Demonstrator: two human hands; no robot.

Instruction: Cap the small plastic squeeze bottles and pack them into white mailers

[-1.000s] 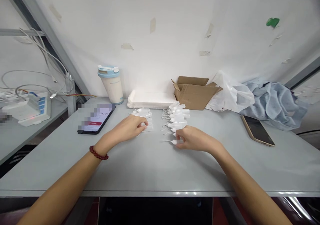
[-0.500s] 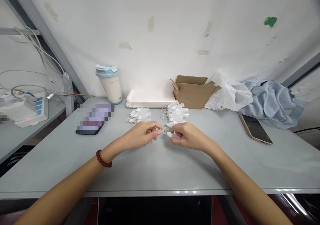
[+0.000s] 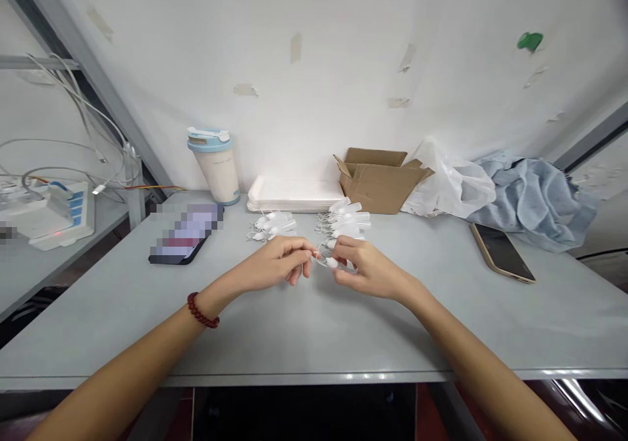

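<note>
Between the thumb and fingers of my right hand (image 3: 366, 264) is a small translucent bottle with a pointed white cap (image 3: 331, 263); much of its body is hidden by the fingers. A thin white cord loop (image 3: 322, 262) runs from the cap toward my left hand (image 3: 287, 260), whose thumb and index finger are pinched on it. Just behind my right hand lies a pile of similar small bottles (image 3: 349, 220), their caps and cords pointing left. Another, smaller pile of bottles (image 3: 275, 224) lies behind my left hand.
At the back stand a cup with a blue lid (image 3: 216, 166), a stack of white trays (image 3: 297, 194) and an open cardboard box (image 3: 380, 182). A plastic bag (image 3: 449, 182) and blue cloth (image 3: 534, 199) lie right. Phones lie left (image 3: 189, 235) and right (image 3: 503, 252).
The cord between my hands now shows as a wider, rounder loop. My left fingers have shifted slightly, and the bottle's cap has tipped a little in my right hand. The piles are unchanged.
</note>
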